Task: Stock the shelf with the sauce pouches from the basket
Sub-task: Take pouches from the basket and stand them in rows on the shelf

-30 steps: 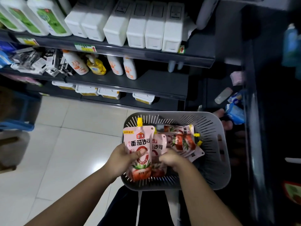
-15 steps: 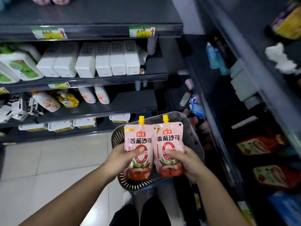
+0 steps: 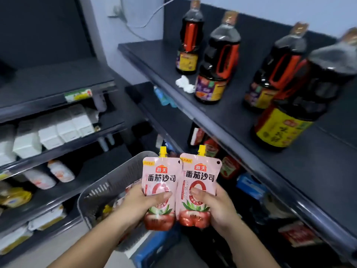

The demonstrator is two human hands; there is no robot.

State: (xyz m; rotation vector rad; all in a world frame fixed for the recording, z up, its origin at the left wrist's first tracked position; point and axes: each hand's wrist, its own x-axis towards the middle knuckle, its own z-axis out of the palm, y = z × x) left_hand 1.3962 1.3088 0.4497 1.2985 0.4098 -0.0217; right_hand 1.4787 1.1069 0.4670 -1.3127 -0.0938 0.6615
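Observation:
Two pink tomato sauce pouches with yellow caps are held upright side by side above the grey basket (image 3: 108, 187). My left hand (image 3: 142, 203) grips the left sauce pouch (image 3: 159, 176), thumb across its front. My right hand (image 3: 216, 207) grips the right sauce pouch (image 3: 200, 176) the same way. More pouches (image 3: 123, 202) lie in the basket, mostly hidden by my left hand. The dark shelf (image 3: 241, 122) runs along the right, above and beyond the pouches.
Several dark sauce bottles (image 3: 218, 60) stand on the right shelf beside a crumpled white tissue (image 3: 184, 84). Red sauce packs (image 3: 229, 167) sit on the shelf level below. White cartons (image 3: 58, 130) and bottles fill the left shelving. A blue crate (image 3: 154, 248) sits under the basket.
Both hands lifted a pouch each out of the basket and raised them. My view swung up and to the right, from the basket and floor toward the right shelf with the bottles.

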